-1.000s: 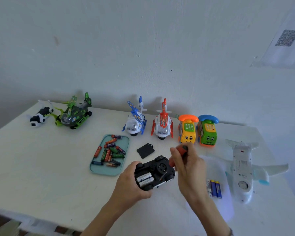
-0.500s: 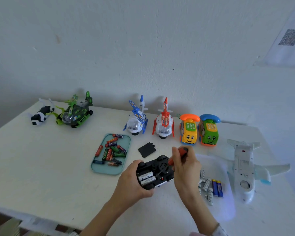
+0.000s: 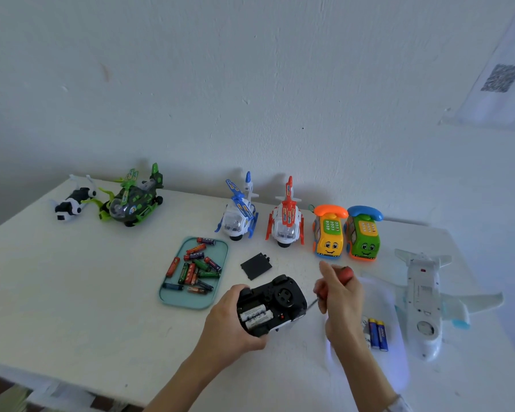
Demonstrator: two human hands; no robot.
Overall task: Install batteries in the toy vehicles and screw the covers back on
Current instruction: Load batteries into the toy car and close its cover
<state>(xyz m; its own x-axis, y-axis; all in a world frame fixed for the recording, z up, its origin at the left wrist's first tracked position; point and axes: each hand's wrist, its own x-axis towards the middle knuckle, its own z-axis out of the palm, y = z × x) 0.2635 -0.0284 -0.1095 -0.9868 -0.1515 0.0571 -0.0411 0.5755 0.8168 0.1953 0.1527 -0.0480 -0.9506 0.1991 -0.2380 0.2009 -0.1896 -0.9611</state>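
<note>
Toy car: a black toy car (image 3: pixel 271 304) lies belly-up above the near part of the white table (image 3: pixel 72 292), so its open battery bay faces the person; two pale batteries (image 3: pixel 254 315) sit side by side in the bay.
Left hand: the left hand (image 3: pixel 229 325) curls round the car's near end, thumb over the edge, probably to steady it with the bay up.
Right hand: the right hand (image 3: pixel 338 295), just right of the car and apart from it, is wrapped round a red-handled screwdriver (image 3: pixel 344 273); the thin shaft points down-left toward the car, its tip short of the body. The tool looks held ready for the cover screw.
Cover: a black battery cover (image 3: pixel 255 266) lies flat on the table just behind the car, within easy reach, not yet fitted.
Battery tray: left of the car, a pale teal tray (image 3: pixel 173 298) keeps loose batteries (image 3: pixel 195 267) from rolling.
Spare cells: right of the car, past the right hand, blue batteries (image 3: pixel 378 334) lie on a clear sheet.
Airplane: a white toy airplane (image 3: pixel 422 298), further right of the car, lies underside up, likely awaiting its turn.
Back row: behind the car stand a blue helicopter (image 3: pixel 238 215), a red helicopter (image 3: pixel 286 218), a yellow phone car (image 3: pixel 329 233) and a green phone car (image 3: pixel 364 236), upright; far left behind it, a green helicopter (image 3: pixel 134 199) and a black-and-white toy (image 3: pixel 72 200).
Judgement: batteries seem in; the cover goes on next.
</note>
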